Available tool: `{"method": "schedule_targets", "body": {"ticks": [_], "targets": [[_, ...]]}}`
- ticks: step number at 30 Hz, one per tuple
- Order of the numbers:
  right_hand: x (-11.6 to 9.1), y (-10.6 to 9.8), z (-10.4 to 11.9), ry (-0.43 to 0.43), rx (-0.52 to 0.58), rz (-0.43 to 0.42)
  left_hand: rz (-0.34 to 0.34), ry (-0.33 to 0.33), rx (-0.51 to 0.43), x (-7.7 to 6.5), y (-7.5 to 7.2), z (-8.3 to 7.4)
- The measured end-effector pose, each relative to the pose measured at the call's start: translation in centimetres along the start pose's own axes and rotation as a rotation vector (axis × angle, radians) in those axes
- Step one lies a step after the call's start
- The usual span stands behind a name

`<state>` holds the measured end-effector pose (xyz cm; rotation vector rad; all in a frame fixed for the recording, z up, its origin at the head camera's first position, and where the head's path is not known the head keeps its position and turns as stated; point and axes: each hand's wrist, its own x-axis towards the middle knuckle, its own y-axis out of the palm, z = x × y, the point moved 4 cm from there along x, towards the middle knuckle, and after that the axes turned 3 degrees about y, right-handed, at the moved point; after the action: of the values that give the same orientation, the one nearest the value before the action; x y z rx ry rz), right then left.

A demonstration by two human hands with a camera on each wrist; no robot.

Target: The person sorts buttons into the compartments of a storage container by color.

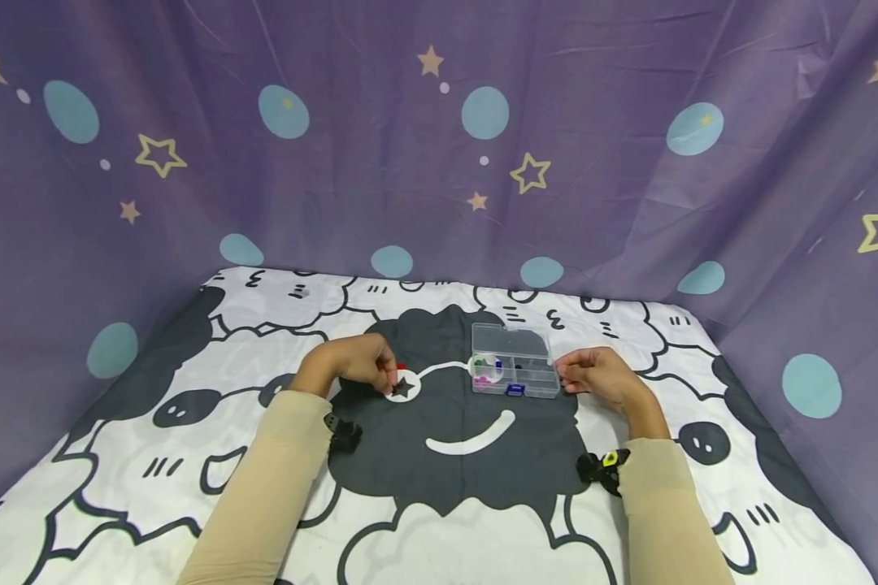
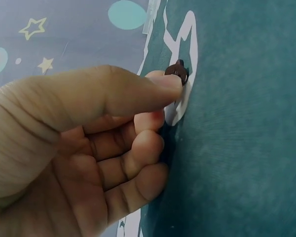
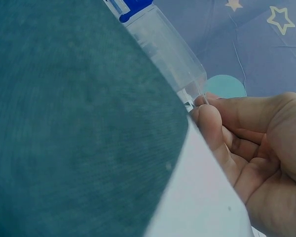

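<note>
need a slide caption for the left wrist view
The left grip pinches a small dark brown piece at the thumb's tip, close to the printed cloth.

A box (image 1: 538, 376) on a cloth (image 1: 468, 475), pieces (image 1: 481, 380) in its left half; left hand (image 1: 362, 361) and held piece (image 2: 176, 72) to its left; right hand (image 1: 601, 377) touching its right end; curtain (image 1: 380, 175) behind it.

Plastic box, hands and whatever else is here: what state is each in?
Plastic box: open, coloured pieces inside
Lid: tilted back
Blue latch: unfastened
Dark piece: held
Left hand: pinches dark piece
Right hand: grips box's end
Cloth: spread out
Purple curtain: hanging, creased
</note>
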<state>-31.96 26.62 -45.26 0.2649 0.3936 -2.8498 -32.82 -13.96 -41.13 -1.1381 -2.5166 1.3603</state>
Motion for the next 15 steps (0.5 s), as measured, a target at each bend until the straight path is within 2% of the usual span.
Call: {"method": "schedule_targets", "body": {"ticks": [9,15], "targets": [[-0.01,-0.11,-0.03,-0.009,-0.013,-0.01,-0.011,0.005,0.022,0.15,-0.07,-0.07],[0.15,-0.15,-0.08,-0.005,-0.024,-0.017,-0.071,0.043,0.018,0.26,-0.3,-0.23]]}}
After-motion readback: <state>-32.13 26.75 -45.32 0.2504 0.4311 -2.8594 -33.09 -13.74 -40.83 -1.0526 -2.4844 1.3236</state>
